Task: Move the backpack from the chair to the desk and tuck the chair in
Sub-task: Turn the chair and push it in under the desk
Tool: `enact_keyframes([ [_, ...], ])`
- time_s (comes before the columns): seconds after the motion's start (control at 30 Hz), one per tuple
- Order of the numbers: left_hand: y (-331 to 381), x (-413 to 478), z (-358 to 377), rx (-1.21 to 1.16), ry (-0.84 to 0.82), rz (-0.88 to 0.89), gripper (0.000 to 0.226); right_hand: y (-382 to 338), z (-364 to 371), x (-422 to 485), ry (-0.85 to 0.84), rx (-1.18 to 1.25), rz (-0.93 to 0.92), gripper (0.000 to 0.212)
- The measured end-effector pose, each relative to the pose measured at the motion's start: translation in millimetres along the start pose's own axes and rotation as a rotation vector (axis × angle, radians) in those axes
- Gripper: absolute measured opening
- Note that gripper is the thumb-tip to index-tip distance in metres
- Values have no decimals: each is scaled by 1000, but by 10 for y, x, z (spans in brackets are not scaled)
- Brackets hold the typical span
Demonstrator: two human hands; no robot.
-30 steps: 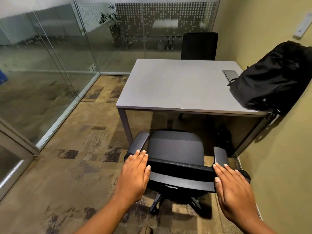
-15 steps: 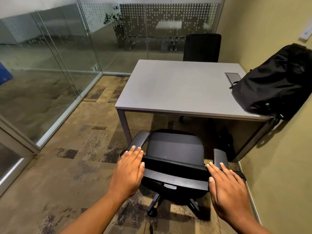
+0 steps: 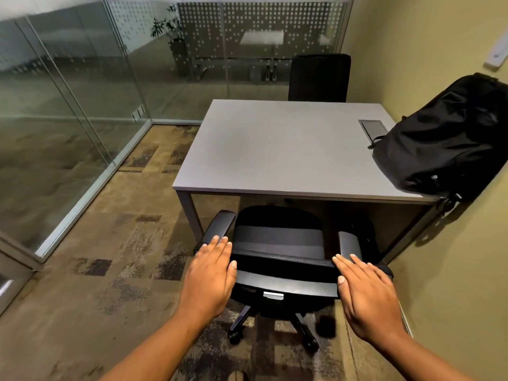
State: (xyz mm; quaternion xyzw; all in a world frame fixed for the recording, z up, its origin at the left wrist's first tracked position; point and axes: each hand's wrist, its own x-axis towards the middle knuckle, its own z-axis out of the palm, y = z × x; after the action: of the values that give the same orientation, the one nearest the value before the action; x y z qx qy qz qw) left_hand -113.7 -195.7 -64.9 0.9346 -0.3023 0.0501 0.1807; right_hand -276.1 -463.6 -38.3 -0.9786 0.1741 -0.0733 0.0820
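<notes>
The backpack (image 3: 442,144) is already lying on the worktop's (image 3: 275,149) far right corner; the left hand (image 3: 210,276) and right hand (image 3: 365,295), grips flat and open, are pressing the chair (image 3: 277,259) backrest, which is only partly tucked in.

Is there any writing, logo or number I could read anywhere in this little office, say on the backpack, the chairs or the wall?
None can be read.
Backpack: a small round mark low on its side, too small to read.
White wall fitting: no legible marking.
Silver tab on the back of the near chair: blank or too blurred to tell.
Glass partition: only a dot pattern, no words.
</notes>
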Motion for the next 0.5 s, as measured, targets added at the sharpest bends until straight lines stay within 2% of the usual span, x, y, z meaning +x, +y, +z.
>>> enact_keyframes([
  [0.5, -222, 917, 93, -3, -31, 32, 60, 57, 173, 922, 46, 45, 75, 57],
])
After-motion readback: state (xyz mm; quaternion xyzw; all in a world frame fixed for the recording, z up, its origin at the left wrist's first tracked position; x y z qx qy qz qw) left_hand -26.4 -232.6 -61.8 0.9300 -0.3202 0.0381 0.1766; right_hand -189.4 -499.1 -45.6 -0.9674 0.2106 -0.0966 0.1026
